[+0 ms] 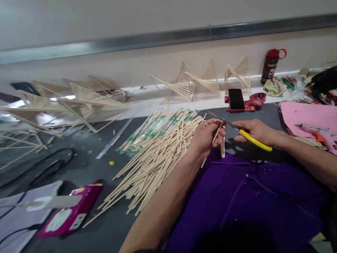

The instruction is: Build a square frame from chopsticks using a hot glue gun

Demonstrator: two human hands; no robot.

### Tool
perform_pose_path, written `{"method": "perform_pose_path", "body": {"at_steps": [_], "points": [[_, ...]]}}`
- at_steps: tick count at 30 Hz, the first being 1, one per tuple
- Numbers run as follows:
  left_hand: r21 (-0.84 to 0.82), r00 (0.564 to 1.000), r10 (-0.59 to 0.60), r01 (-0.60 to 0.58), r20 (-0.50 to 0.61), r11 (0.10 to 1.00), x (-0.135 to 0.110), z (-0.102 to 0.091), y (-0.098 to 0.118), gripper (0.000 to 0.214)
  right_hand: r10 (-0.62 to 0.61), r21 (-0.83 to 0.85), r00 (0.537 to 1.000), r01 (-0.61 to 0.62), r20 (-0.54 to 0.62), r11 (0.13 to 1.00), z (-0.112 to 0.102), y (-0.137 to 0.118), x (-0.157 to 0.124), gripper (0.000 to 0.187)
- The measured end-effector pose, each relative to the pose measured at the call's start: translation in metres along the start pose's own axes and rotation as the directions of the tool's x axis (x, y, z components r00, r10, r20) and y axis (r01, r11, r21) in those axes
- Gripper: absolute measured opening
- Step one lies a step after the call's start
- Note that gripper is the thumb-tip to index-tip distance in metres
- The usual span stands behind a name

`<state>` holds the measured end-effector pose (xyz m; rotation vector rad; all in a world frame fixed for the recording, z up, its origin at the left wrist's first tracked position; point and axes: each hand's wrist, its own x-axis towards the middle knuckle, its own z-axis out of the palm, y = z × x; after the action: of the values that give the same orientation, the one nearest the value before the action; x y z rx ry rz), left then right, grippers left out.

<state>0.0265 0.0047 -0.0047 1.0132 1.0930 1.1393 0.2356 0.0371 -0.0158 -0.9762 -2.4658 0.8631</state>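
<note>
Wooden stick | pinched between left fingers | yellow-handled tool | right fingers closed round its handle

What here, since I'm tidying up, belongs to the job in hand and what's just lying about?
Likely the job's:
- thin pale wooden stick in left hand
- yellow-handled metal tool in right hand
- heaped pale wooden sticks

Probably lying about:
- black rectangular phone
- red fabric strap
- dark bottle with red lid
</note>
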Motion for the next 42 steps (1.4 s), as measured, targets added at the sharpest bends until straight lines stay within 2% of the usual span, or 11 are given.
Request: {"method": "perform_pose_path", "body": {"at_steps": [5,10,13,17,20,23,28,35,42], "points": [[-0.033,0.997,-0.062,0.063,0.035,0.997,-0.005,-0.001,0.010,0.016,-0.035,0.094,0.999,0.035,0.006,0.995,0.004,0.007,0.000,0.051],[0.008,0.999,-0.021,0.021,0.026,1.000,-0.008,0.000,0.013,0.017,-0.073,0.050,0.997,0.074,-0.018,0.996,0.005,0.007,0.000,0.051],[0.063,0.999,0.025,-0.026,0.027,0.998,-0.012,0.001,0.016,0.025,-0.091,-0.045,0.994,0.088,-0.063,0.995,0.005,0.005,-0.001,0.049],[0.109,0.982,0.189,-0.187,-0.001,0.976,-0.016,0.003,0.017,0.027,-0.159,-0.292,0.974,0.107,-0.162,0.950,0.005,0.003,-0.004,0.063],[0.110,0.960,0.277,-0.273,-0.023,0.956,-0.016,0.003,0.014,0.028,-0.237,-0.389,0.953,0.149,-0.188,0.909,0.004,0.003,-0.005,0.071],[0.113,0.958,0.283,-0.275,-0.053,0.955,-0.015,0.002,0.009,0.030,-0.274,-0.423,0.943,0.174,-0.187,0.889,0.003,0.005,-0.005,0.074],[0.191,0.950,0.300,-0.280,-0.085,0.941,-0.011,-0.004,-0.002,0.024,-0.292,-0.446,0.935,0.178,-0.200,0.877,0.006,0.011,-0.005,0.074],[0.316,0.899,0.433,-0.391,-0.074,0.865,-0.010,-0.013,-0.018,0.020,-0.296,-0.424,0.936,0.192,-0.193,0.885,0.011,0.013,-0.004,0.072],[0.339,0.896,0.441,-0.400,-0.051,0.851,-0.010,-0.017,-0.027,0.022,-0.307,-0.408,0.932,0.210,-0.190,0.889,0.015,0.016,-0.003,0.075]]}}
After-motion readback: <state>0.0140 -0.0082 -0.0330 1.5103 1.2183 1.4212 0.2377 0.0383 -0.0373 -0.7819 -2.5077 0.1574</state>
